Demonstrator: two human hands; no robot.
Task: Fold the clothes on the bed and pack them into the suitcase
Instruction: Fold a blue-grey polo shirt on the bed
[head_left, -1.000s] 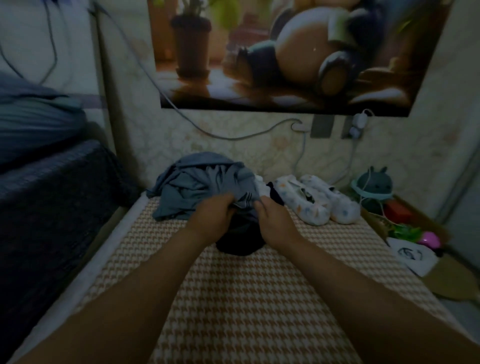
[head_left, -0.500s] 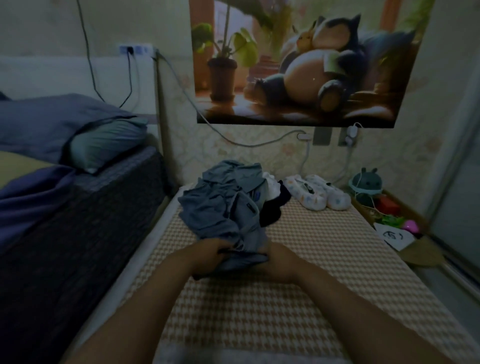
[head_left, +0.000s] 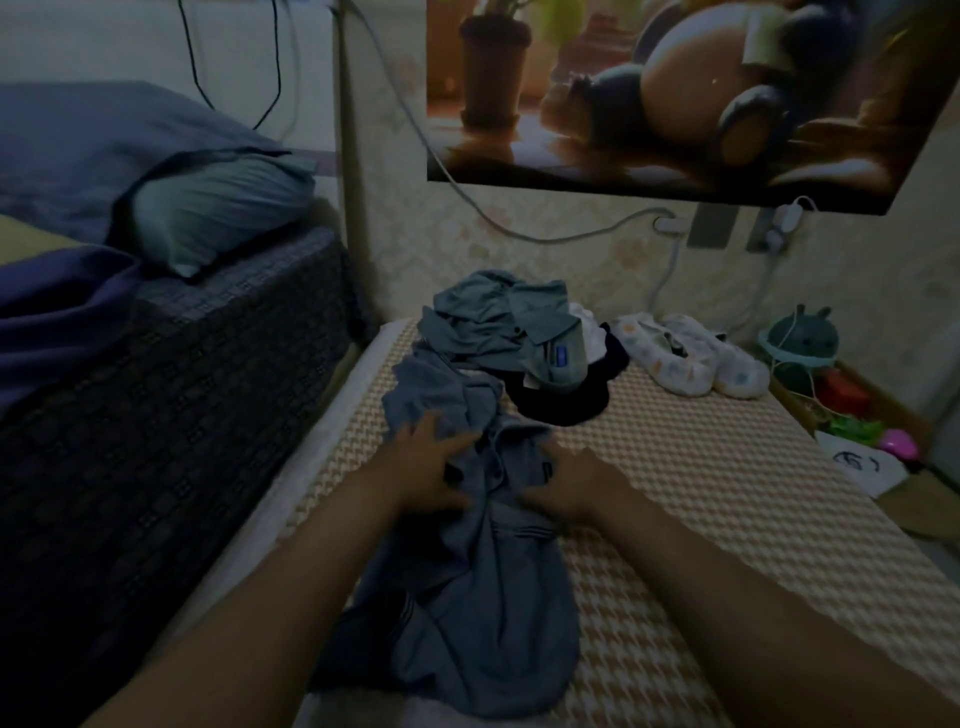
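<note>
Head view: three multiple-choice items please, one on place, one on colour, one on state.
1. Where does the pair of white patterned fabric shoes lie? A. on the beige checked bed cover by the wall B. on a chair C. on the floor
2. What colour is the crumpled collared shirt nearest the camera? A. red B. blue-grey C. yellow
3. What are the left hand and right hand doing? A. lifting a shoe B. hanging in the air C. resting on the shirt
Answers: 1 A, the shoes sit on the cover near the wall; 2 B, its cloth reads blue-grey; 3 C, both hands lie on it.
</note>
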